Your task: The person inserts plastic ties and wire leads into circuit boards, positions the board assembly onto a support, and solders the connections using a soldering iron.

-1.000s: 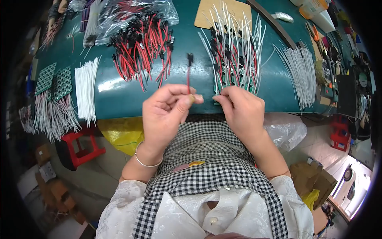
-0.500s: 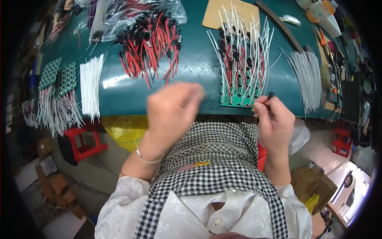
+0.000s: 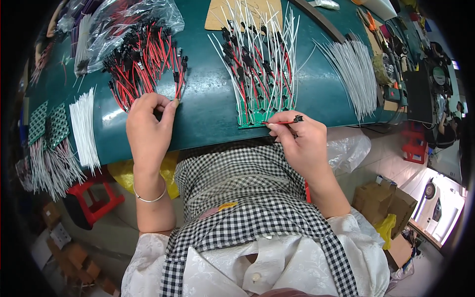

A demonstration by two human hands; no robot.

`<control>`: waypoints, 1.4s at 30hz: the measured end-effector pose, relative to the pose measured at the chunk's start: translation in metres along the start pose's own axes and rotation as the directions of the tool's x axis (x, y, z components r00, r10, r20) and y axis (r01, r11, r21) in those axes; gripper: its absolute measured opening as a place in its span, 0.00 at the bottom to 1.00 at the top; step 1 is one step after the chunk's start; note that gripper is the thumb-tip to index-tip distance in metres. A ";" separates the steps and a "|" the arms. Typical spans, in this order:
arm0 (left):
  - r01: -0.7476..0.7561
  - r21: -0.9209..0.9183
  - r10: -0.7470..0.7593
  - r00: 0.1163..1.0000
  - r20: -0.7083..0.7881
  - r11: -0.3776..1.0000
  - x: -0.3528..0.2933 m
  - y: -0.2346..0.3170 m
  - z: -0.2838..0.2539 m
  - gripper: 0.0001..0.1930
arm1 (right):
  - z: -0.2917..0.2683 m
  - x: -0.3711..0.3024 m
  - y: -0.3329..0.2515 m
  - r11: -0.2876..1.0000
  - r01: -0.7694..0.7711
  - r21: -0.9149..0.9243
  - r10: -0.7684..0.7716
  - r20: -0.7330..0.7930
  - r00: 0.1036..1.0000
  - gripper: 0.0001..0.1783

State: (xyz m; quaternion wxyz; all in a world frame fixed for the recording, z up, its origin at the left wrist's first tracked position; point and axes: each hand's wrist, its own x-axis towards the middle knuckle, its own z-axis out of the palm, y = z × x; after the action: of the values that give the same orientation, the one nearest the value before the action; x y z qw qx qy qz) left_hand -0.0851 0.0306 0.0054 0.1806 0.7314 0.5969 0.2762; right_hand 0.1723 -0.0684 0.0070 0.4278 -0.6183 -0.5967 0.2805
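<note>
My right hand (image 3: 303, 142) pinches a short red-and-black connector wire (image 3: 298, 119), its black plug sticking out past the fingers. The wire's other end lies at the near edge of a green circuit board panel (image 3: 253, 119). White wires and red-and-black connector wires stand up from that panel and spread away from me. My left hand (image 3: 148, 121) is at the near side of a pile of red-and-black connector wires (image 3: 143, 54). Its thumb and forefinger close on the lower end of a connector wire (image 3: 179, 81) at the pile's right side.
White wires (image 3: 85, 129) lie bundled at the left, beside wired green boards (image 3: 48, 121) hanging over the edge. Grey-white wires (image 3: 352, 74) fan out at the right, near a dark bar (image 3: 321, 20). A tan board (image 3: 215, 17) and clear plastic bag (image 3: 168, 15) lie farther back.
My left hand has moved left, from the space between pile and panel to the pile's wires. My right hand still holds its connector wire by the panel. The whole view has shifted.
</note>
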 end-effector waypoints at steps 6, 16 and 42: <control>0.174 -0.143 -0.172 0.985 0.030 0.974 -0.004 -0.006 -0.010 0.08 | 0.001 -0.002 0.002 1.000 -0.008 -0.020 0.008 -0.024 1.000 0.03; 0.155 -0.400 -0.156 0.987 0.031 0.903 -0.009 -0.013 -0.012 0.05 | 0.001 -0.002 0.000 0.998 0.013 -0.068 -0.016 -0.044 0.999 0.03; 0.296 -0.808 0.066 0.923 0.380 0.510 -0.062 0.067 0.011 0.06 | -0.004 0.012 -0.036 0.905 -0.109 0.411 0.013 0.229 0.973 0.13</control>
State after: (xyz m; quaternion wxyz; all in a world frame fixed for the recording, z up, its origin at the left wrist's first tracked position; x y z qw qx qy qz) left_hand -0.0349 -0.0436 0.0246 0.6407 0.5429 0.3878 0.3800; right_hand 0.1592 -0.0597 0.0419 0.4729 -0.4949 -0.5464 0.4826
